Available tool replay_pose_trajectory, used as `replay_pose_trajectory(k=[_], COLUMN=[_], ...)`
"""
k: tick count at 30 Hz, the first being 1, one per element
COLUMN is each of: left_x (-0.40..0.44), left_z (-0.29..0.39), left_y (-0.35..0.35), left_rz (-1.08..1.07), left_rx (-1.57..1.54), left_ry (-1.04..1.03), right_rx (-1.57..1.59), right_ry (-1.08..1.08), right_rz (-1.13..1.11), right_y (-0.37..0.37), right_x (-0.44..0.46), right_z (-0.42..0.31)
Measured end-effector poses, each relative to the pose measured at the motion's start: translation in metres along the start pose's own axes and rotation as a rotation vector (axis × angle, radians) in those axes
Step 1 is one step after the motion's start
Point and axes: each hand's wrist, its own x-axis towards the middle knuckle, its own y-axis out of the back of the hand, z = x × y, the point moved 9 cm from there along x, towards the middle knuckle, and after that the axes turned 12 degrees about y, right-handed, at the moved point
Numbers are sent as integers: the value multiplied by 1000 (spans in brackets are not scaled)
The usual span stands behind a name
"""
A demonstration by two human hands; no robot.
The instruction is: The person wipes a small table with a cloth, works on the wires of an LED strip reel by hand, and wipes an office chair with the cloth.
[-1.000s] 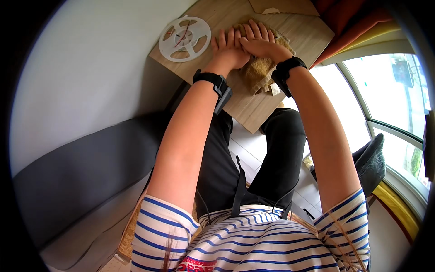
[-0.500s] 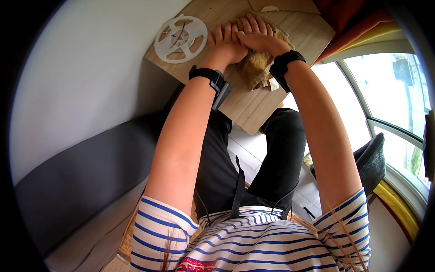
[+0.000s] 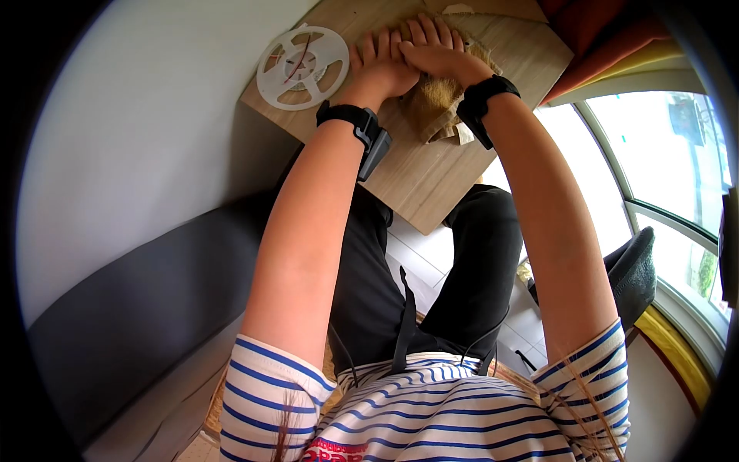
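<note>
A brown cloth (image 3: 433,104) lies on the wood-grain table (image 3: 427,181), partly hidden under my hands. My left hand (image 3: 385,68) rests at its left side, palm down with the fingers spread. Flat on the cloth lies my right hand (image 3: 443,55), its fingers apart and its thumb touching my left hand. Neither hand grips anything. A pale tag (image 3: 464,134) shows at the cloth's near edge by my right wrist. To the left of my left hand is a white spoked reel (image 3: 302,68) with a thin red strand across it.
A brown cardboard piece (image 3: 500,8) is at the table's far edge. Red and yellow curtains (image 3: 596,50) hang at the right beside a bright window (image 3: 654,146). A dark grey padded seat (image 3: 154,292) runs along the left wall.
Both hands, still touching, have shifted slightly farther away. In the view, the reel has drifted left and the cloth's near edge sits a little higher.
</note>
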Motion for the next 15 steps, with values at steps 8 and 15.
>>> replay_pose_trajectory(k=[8, 15], left_x=[29, 39], left_z=[1, 4], left_y=[-12, -10], left_rz=[64, -209], left_rx=[-68, 196], left_ry=[13, 30], right_rx=[193, 154], right_ry=[-27, -56], right_rz=[-174, -150], right_y=[32, 35], right_x=[-4, 12], right_z=[-22, -14])
